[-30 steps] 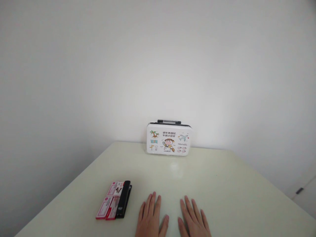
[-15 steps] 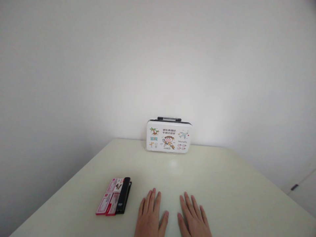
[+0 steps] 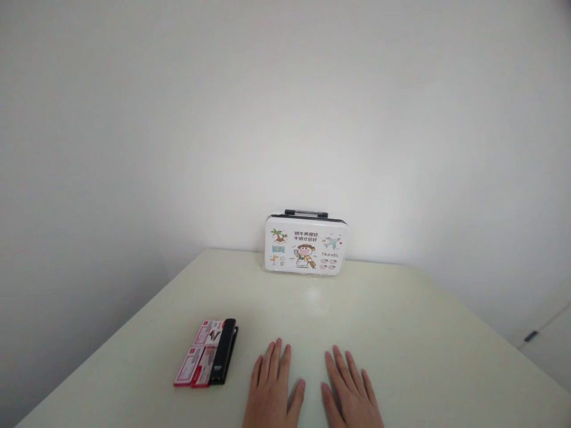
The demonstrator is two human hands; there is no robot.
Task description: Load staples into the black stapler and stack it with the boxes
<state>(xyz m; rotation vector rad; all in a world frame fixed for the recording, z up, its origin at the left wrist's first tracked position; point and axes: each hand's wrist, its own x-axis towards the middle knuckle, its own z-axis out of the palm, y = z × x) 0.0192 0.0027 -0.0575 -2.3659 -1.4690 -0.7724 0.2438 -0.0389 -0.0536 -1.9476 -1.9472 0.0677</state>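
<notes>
Head view shows our things from left to right. At the lower left of the frame, red-and-white small boxes (image 3: pixel 198 362) lie touching a black stapler (image 3: pixel 224 352) on the pale tabletop (image 3: pixel 423 351). Just right of them, our left hand (image 3: pixel 273 389) rests flat and open, holding nothing. Near it, at lower centre, our right hand (image 3: pixel 350 392) lies the same way, fingers spread. Well beyond both, a white illustrated case (image 3: pixel 305 245) stands upright against the wall.
</notes>
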